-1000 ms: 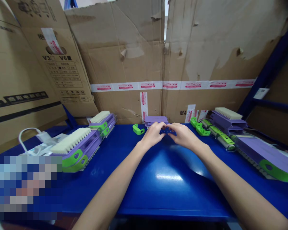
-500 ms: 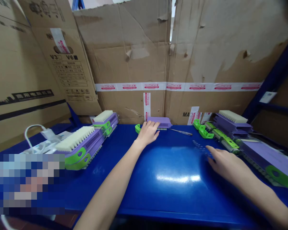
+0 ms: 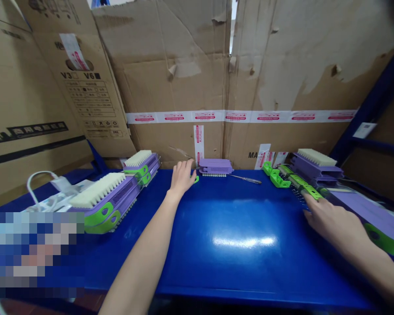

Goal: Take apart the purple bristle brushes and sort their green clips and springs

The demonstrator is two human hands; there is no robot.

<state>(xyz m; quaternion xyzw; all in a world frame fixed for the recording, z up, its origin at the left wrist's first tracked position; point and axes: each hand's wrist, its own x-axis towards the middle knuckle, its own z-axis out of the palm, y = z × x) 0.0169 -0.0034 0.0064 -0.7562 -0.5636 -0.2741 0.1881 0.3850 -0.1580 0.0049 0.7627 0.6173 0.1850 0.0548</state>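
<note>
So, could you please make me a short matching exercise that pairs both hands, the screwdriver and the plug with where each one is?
Column one
1. Left hand
2. Screwdriver
3. Plug
4. Right hand

Column two
A. At the right, close to a green strip
B. At the far left
C. Left of the middle purple block, by a partly hidden green clip
D. Just right of the middle purple block, lying flat

Right pairs: 1-C, 2-D, 3-B, 4-A.
</note>
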